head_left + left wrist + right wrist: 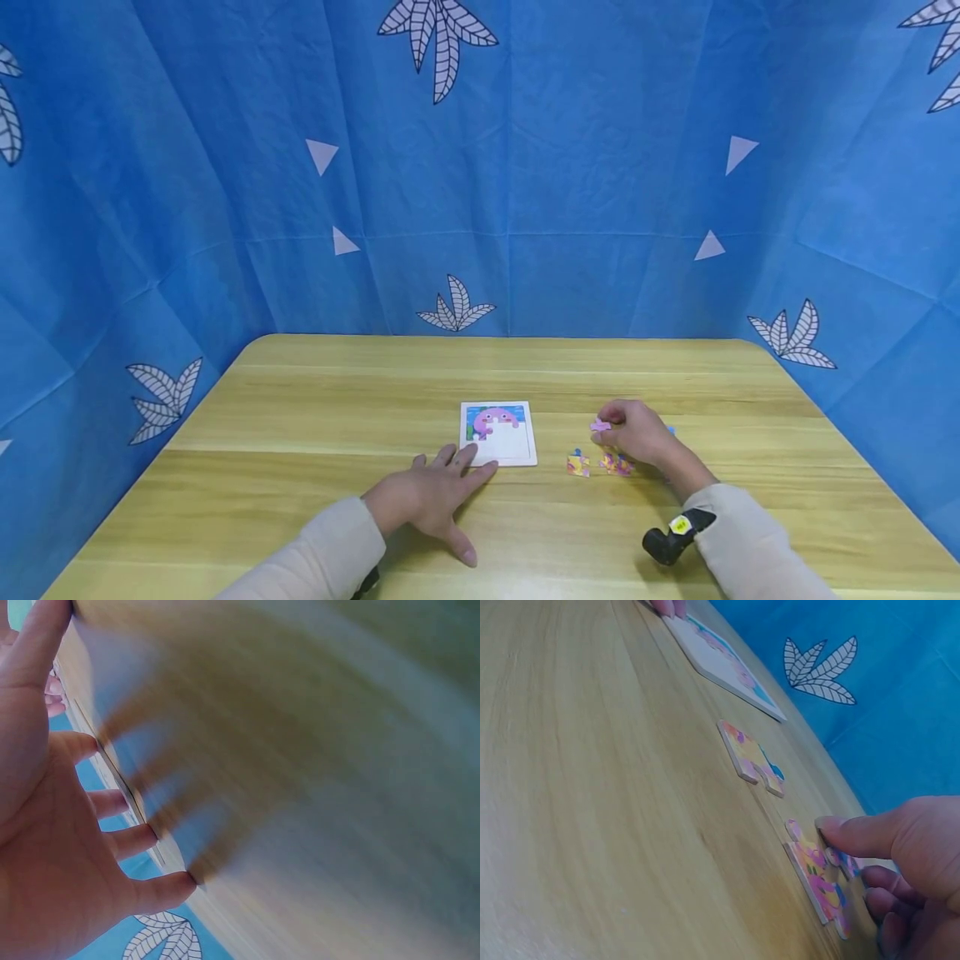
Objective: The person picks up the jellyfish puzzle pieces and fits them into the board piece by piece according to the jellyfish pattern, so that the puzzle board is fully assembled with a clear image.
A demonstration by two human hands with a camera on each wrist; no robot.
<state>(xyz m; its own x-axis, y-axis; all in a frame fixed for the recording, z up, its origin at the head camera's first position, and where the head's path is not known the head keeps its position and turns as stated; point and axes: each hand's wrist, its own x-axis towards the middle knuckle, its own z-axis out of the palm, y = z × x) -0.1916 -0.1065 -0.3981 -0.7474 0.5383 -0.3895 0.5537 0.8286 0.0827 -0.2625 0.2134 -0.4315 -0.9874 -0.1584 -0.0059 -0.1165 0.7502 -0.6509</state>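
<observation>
A white-framed puzzle board point(498, 460) lies on the table, its picture filled along the top and upper left, its lower right bare white. My left hand point(435, 493) is spread with straight fingers, fingertips at the board's lower left edge; the left wrist view shows the fingertips point(124, 841) touching down. To the right of the board, my right hand point(636, 432) pinches a pink puzzle piece point(600, 425) between thumb and fingers. Below it lie a yellow piece with a blue tab point(577, 463) and several overlapping or close pieces point(617, 464), also in the right wrist view point(815, 877).
A light blue piece point(671, 430) shows partly behind my right hand. The wooden table point(360, 392) reaches back to a blue curtain point(510, 167) with leaf and triangle prints. A black wrist device point(667, 546) is on my right sleeve.
</observation>
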